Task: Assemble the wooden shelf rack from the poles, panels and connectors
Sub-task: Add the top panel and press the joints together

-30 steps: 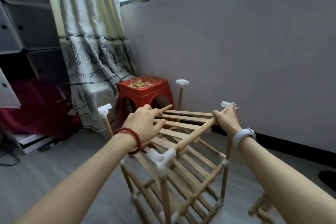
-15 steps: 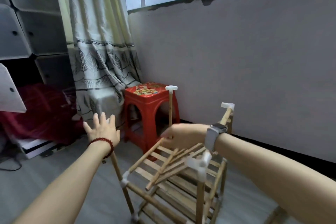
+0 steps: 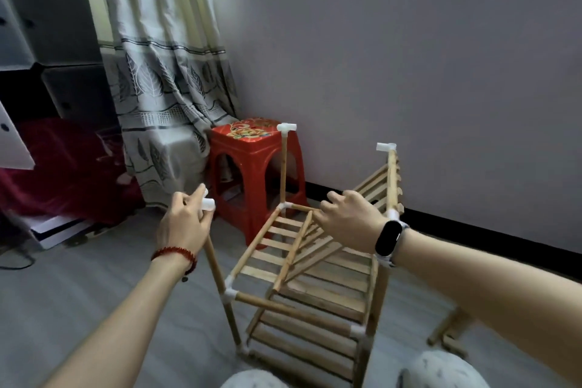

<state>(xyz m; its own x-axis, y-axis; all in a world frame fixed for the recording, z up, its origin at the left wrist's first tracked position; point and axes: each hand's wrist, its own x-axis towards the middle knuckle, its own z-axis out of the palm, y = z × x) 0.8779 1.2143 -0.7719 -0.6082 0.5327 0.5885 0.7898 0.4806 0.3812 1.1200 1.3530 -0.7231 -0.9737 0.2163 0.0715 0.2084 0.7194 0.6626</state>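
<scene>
The half-built wooden rack (image 3: 293, 299) stands on the floor in front of me, with slatted shelves low down and upright poles at its corners. My left hand (image 3: 184, 222) grips the white connector (image 3: 208, 203) on top of the near-left pole. My right hand (image 3: 348, 220) holds the far end of a loose slatted panel (image 3: 302, 246) that lies tilted across the rack. White connectors cap the far-left pole (image 3: 286, 127) and the far-right pole (image 3: 385, 146).
A red plastic stool (image 3: 252, 173) stands just behind the rack by the curtain (image 3: 157, 79). The grey wall (image 3: 409, 72) runs close along the right. More wooden parts (image 3: 450, 334) lie on the floor at the right. My knees show at the bottom edge.
The top panel has dropped from level to tilted inside the rack. My left hand moved from the panel out to the near-left pole and closed on its connector. My right hand shifted to the panel's far end.
</scene>
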